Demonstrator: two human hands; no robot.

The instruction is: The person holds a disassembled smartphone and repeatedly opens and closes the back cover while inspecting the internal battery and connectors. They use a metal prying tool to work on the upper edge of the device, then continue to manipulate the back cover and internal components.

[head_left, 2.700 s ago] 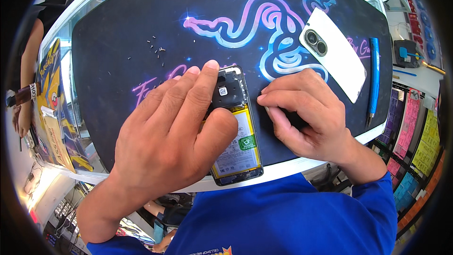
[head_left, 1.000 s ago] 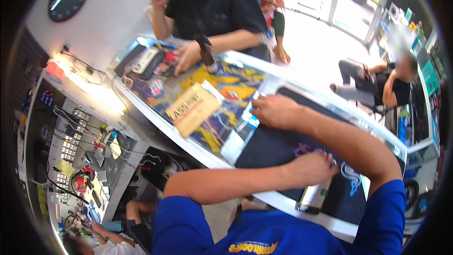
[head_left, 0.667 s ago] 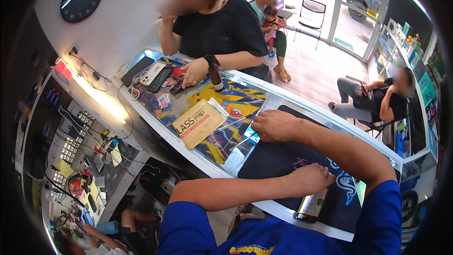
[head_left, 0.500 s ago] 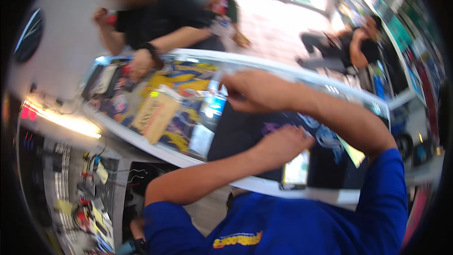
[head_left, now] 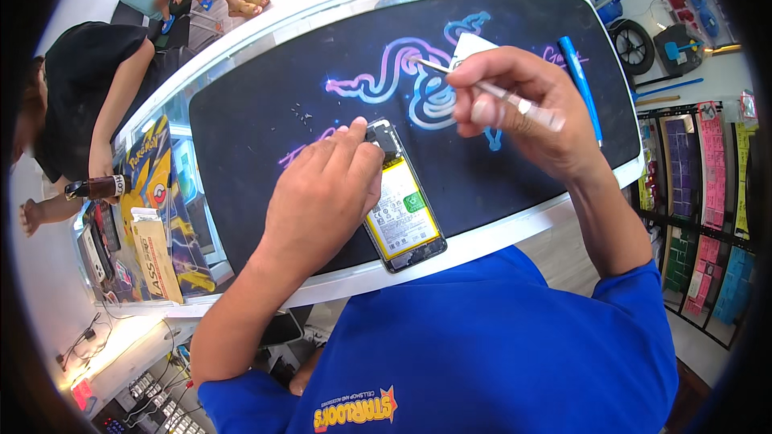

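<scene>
An opened smartphone [head_left: 410, 213] lies on the dark mat, its yellow-edged battery and inner parts exposed. Over its upper left side rests my left hand [head_left: 326, 185], fingers together and curled at the phone's edge, hiding part of it. My right hand [head_left: 531, 104] is raised above the mat to the right of the phone. Pinched in it is a slim screwdriver [head_left: 503, 96] with a thin metal shaft and pale handle, its tip pointing left, apart from the phone. Several tiny screws [head_left: 301, 115] lie scattered on the mat [head_left: 249, 169] beyond my left hand.
A white card [head_left: 473, 44] lies behind my right hand, and a long blue tool [head_left: 581, 88] at the mat's right. Left on the glass counter are a brown box [head_left: 155, 261] and a colourful sheet [head_left: 153, 165]. Another person's hand [head_left: 100, 162] is near a dark bottle [head_left: 96, 186].
The view has swung toward the mat and sharpened. My right hand has drawn back from the counter's far middle to the right, and my left hand now lies at the phone's upper left.
</scene>
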